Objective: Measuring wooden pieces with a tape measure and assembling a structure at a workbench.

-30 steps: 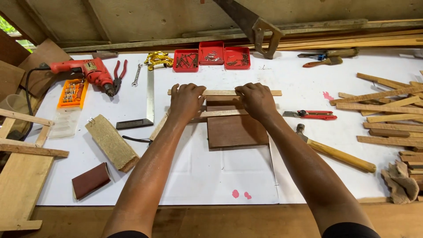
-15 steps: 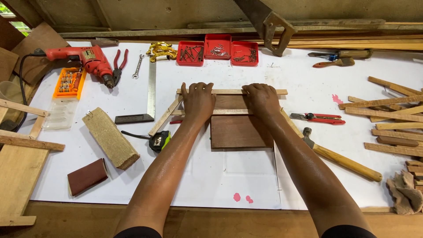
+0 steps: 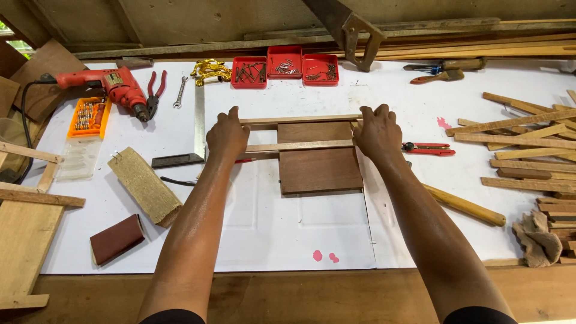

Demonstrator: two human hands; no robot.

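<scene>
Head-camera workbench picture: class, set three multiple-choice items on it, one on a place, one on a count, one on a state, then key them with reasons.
1. The red power drill lies: A far left, B far right, C centre.
2. Red plastic nail trays at the back: A two, B three, C five.
3. The hands are: A lifted clear, B pressing on the thin pale wooden strips, C gripping the handsaw.

Key: A, it lies beside the orange bit case; B, three stand side by side; B, left hand and right hand rest on the strip ends across the dark brown wooden board.
</scene>
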